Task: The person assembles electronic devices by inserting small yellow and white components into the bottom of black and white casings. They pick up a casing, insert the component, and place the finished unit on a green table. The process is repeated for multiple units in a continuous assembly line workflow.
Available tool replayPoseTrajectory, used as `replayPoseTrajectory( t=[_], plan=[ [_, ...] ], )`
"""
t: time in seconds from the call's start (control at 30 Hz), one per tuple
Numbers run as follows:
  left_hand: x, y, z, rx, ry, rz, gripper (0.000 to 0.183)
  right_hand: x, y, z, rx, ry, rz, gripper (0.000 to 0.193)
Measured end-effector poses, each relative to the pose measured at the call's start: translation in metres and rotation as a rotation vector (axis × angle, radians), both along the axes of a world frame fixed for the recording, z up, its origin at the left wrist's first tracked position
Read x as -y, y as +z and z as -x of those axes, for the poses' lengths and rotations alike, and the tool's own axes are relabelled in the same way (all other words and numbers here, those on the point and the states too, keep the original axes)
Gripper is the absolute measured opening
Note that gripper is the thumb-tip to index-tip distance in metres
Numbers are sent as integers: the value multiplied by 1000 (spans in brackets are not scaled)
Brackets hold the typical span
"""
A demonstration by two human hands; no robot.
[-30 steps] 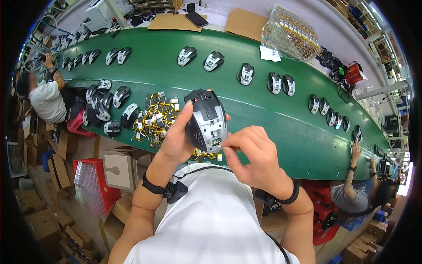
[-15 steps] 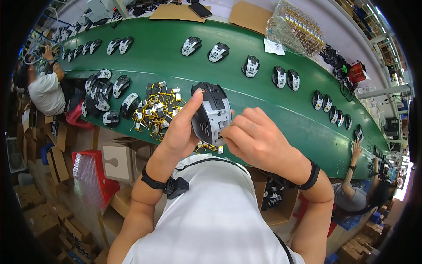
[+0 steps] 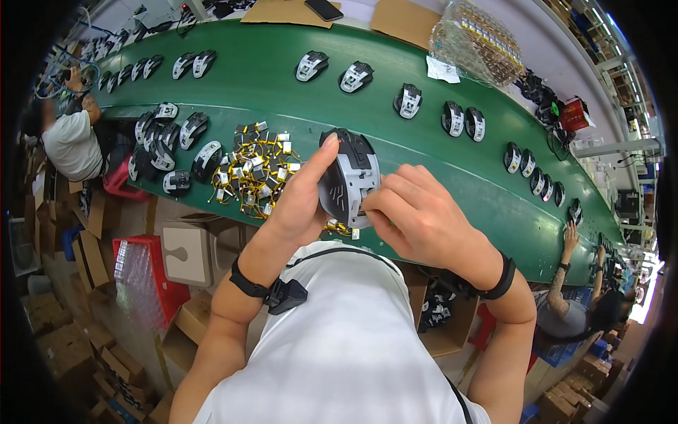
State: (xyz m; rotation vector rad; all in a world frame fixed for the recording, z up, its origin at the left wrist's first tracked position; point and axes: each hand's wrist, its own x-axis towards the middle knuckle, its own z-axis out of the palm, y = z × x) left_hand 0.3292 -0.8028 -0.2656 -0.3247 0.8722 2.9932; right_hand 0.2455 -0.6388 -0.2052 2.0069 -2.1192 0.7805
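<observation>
My left hand (image 3: 299,199) grips a black-and-grey computer mouse (image 3: 358,177) by its side, the thumb along its upper edge. The mouse is tipped up above the near side of the green bench. At its grey face, my right hand (image 3: 426,215) is closed, thumb and forefinger pinched against an opening in the shell. Whatever those fingertips hold, if anything, is hidden. Left of the mouse lies a heap of small battery packs (image 3: 263,169) with yellow and dark wires. Part of that heap disappears behind my left hand.
Mice stand clustered (image 3: 164,145) at the bench's near left. More are spaced along the far half of the green bench (image 3: 247,67). A bag of battery packs (image 3: 480,42) lies at the back. Co-workers sit left and right; a red crate (image 3: 152,275) stands below.
The mouse and both hands have shifted slightly to the right in the picture. My left hand keeps its grip, and my right fingers stay at the mouse's opening.
</observation>
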Motion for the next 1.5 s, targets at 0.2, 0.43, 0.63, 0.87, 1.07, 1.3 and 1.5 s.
replayPoseTrajectory(
  t=[0.2,0.43,0.63,0.87,1.07,1.3,1.5],
  plan=[
    [1,-3,-2,-21,-54,-9,42,-4,1,-7,-53,-3,-1,19],
    [0,7,1,19,-35,60,48,-4,-1,-10,41,-97,61,20],
    [2,3,1,-8,-32,61,45,-3,-4,-11,44,-92,66,21],
    [3,0,2,57,37,98,44,1,-6,-9,-155,-64,-5,15],
    [3,-11,2,76,68,70,47,2,-25,-28,-39,-201,77,15],
    [1,-12,1,83,62,148,48,7,-51,-48,-264,-282,92,17],
    [5,-14,-1,37,102,140,53,4,-56,-54,60,-290,174,23]
  ],
)
